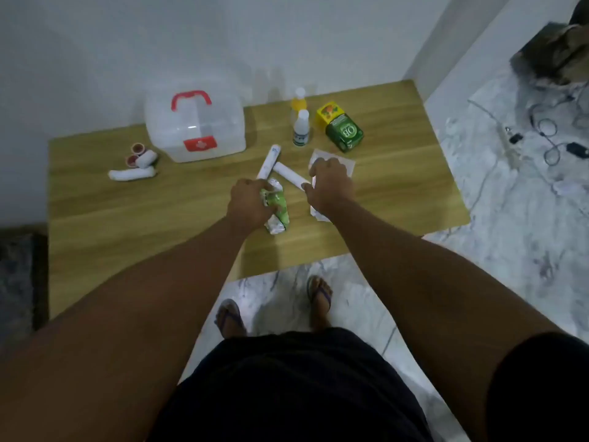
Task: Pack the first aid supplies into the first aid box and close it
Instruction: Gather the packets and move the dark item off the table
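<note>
Dark shorts (pixel 287 387) and two sandalled feet (pixel 274 311) on marbled floor (pixel 510 218) fill the foreground as a person leans over a low wooden table (pixel 127 218) set against a white wall (pixel 159 36). Both bare arms reach to the middle of the tabletop. The left hand (pixel 250 200) is curled around the upper end of a crumpled green-and-white packet (pixel 276 212), fingers closed on it while the packet's lower end rests on the wood. The right hand (pixel 330 183) lies palm-down, fingers spread, on a flat white sachet (pixel 347 162); its thumb touches the near end of a white tube (pixel 291 177), and a second white sachet (pixel 317 215) shows under the wrist. Another white tube (pixel 269 162) lies just beside the first, the two meeting in a V.

The first aid box (pixel 194 126) (translucent white, with a red handle and red clasp) stands shut at the back left of the table, well apart from both hands. To its left sit bandage rolls (pixel 132 173) and two small red-lidded pots (pixel 135 153). Right of the box stand a white bottle (pixel 301 129) and, behind it, a yellow-filled bottle (pixel 299 102), then a green carton (pixel 344 132) touching a yellow carton (pixel 328 111). Cables (pixel 548 135) trail across the floor at right.
</note>
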